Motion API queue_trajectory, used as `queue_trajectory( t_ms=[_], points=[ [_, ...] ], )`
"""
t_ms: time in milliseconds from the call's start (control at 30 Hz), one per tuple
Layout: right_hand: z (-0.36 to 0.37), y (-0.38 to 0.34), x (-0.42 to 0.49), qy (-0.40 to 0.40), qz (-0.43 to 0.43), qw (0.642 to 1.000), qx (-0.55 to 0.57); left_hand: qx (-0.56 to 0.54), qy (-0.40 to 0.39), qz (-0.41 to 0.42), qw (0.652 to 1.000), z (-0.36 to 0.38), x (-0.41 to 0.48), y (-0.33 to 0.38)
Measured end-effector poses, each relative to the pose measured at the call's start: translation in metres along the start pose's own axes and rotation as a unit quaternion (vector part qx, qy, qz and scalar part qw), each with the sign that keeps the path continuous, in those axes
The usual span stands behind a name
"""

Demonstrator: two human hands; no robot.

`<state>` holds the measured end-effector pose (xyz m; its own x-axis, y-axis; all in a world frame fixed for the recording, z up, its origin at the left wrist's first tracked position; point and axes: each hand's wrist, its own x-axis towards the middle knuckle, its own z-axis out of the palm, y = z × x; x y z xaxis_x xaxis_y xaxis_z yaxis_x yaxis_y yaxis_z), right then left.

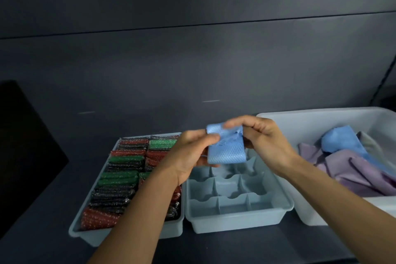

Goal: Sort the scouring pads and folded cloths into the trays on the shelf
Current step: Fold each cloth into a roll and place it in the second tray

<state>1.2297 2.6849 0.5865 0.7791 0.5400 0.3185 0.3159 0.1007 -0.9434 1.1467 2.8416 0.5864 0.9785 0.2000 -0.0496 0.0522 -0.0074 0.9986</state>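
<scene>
Pads of red, green and black glittery scouring mesh (126, 178) pack the pale left-hand tray (90, 236). The left hand (192, 152) and right hand (263, 139) each pinch the top of a folded blue waffle-weave cloth (227, 150). It hangs with its long axis roughly upright, directly over the back cells of the divided pale-blue tray (235, 223). Loose lilac cloths (353, 169) fill the white tub (310, 122).

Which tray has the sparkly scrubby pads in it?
The left tray, packed with red, green and black pads; the middle divided tray shows none, the right bin holds cloths.
</scene>
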Motion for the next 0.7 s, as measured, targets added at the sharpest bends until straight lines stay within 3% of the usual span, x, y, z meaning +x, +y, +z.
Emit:
queue_trajectory(
  t_ms=[67,133,233,500,633,700],
  points=[
    [-0.002,0.001,0.001,-0.003,0.087,0.992,0.093,0.008,0.022,0.053,0.998,0.000,0.000,-0.002],
    [-0.005,0.001,-0.001,-0.053,0.143,0.987,0.051,0.037,0.032,0.100,0.994,0.003,-0.001,-0.001],
    [-0.004,-0.001,-0.005,-0.091,0.108,0.990,0.026,0.062,0.022,0.152,0.986,0.005,-0.002,-0.001],
    [-0.011,-0.002,-0.001,-0.098,0.128,0.956,0.244,-0.131,-0.040,0.110,0.984,0.004,0.004,-0.005],
    [-0.020,-0.001,0.006,-0.120,0.176,0.943,0.256,-0.116,-0.078,0.093,0.986,-0.006,0.015,-0.008],
    [-0.025,0.001,0.010,-0.140,0.180,0.951,0.210,-0.074,-0.092,0.095,0.988,-0.008,0.020,-0.007]
  ],
)
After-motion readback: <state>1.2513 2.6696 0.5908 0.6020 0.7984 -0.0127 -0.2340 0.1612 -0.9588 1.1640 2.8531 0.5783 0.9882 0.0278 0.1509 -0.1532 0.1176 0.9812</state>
